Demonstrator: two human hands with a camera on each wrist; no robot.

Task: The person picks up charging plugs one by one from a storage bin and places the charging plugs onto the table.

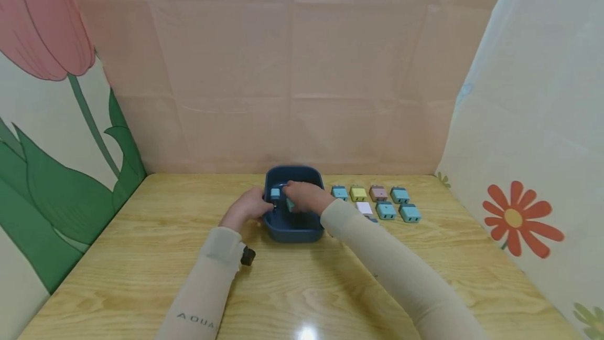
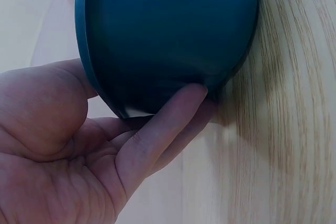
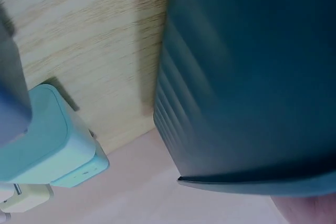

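A dark blue plastic bin [image 1: 296, 235] stands on the wooden table. My left hand [image 1: 246, 208] grips its left wall, with the thumb over the rim. In the left wrist view the fingers [image 2: 160, 129] lie along the bin's outside [image 2: 173, 30]. My right hand [image 1: 308, 196] reaches down into the bin and pinches a teal charger plug [image 1: 290, 204], mostly covered by the fingers. A light blue charger plug [image 1: 275, 193] sits inside by the left wall. The right wrist view shows chiefly the bin's ribbed outer wall [image 3: 247, 93].
Right of the bin stand several charger plugs in loose rows: a yellow plug [image 1: 358, 193], a pink plug [image 1: 378, 193], a white plug [image 1: 364, 208] and blue ones like the blue plug [image 1: 410, 213]. A pinkish backdrop [image 1: 292, 93] hangs behind the table.
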